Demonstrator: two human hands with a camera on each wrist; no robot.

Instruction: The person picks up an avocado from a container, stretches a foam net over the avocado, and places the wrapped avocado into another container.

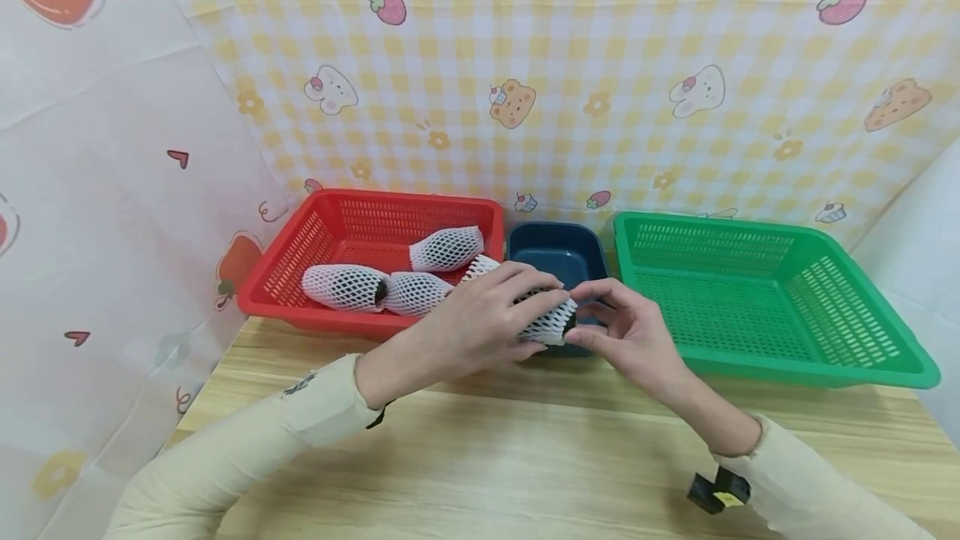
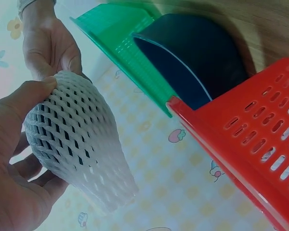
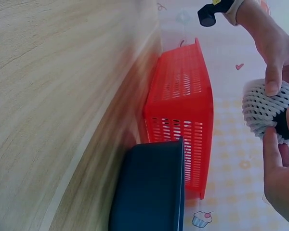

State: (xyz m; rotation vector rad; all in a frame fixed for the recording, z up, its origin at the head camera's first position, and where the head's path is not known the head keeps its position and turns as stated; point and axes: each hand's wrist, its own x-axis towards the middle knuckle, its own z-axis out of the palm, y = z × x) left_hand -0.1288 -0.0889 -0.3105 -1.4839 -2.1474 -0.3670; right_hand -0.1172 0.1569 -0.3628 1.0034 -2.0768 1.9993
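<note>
My left hand [image 1: 480,311] grips a dark fruit [image 3: 282,124] wrapped in a white foam net [image 1: 551,320], thumb on one side and fingers round the other. In the left wrist view the net [image 2: 79,132] tapers into a loose, unfilled tail. My right hand [image 1: 637,340] pinches the net's other end, where the dark fruit shows through the opening. Both hands are above the front of a dark blue bin [image 1: 557,227]. To their left, a red basket [image 1: 322,320] holds several netted items, among them one netted fruit [image 1: 345,286] with a dark end showing.
A green basket [image 1: 780,369] with slotted walls stands to the right of the blue bin. All three containers line the back of a wooden table [image 1: 480,457], against a checked cloth [image 1: 450,107]. White printed cloth [image 1: 112,190] hangs at the left.
</note>
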